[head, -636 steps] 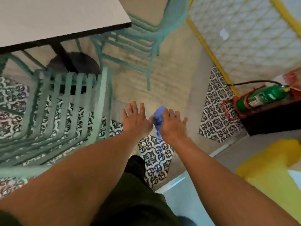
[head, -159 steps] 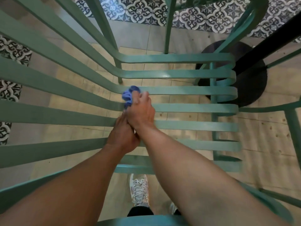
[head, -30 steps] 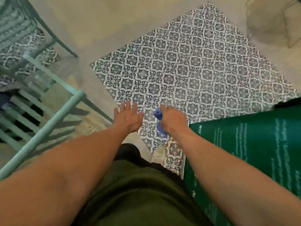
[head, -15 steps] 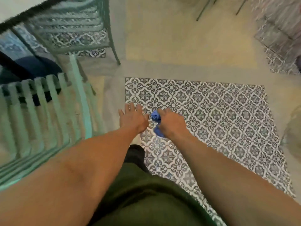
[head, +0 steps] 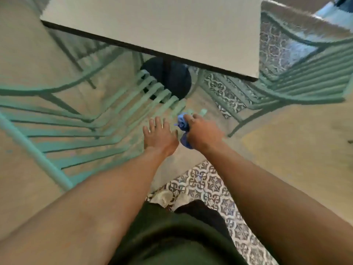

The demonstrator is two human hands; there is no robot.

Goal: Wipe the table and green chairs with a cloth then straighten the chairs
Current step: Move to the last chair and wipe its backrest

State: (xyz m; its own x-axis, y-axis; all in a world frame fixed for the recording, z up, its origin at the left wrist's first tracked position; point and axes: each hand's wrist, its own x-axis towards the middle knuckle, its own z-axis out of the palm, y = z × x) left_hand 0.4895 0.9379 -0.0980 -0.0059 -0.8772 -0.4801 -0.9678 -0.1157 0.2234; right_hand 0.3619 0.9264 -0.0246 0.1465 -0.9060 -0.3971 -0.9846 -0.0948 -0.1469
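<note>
The right hand (head: 203, 133) was clenched around a crumpled blue cloth (head: 183, 127), held in the air above the floor just off the near end of a green slatted chair (head: 107, 119). Beside it the left hand (head: 159, 137) hovered flat and empty, fingers spread. The white surface (head: 162, 25) stood beyond them, with a second green chair (head: 309, 79) at its right corner.

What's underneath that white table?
Under the white table a dark round base sits on the floor, with green chair slats reaching in front of it. The tabletop covers most of the post and whatever lies farther back.
</note>
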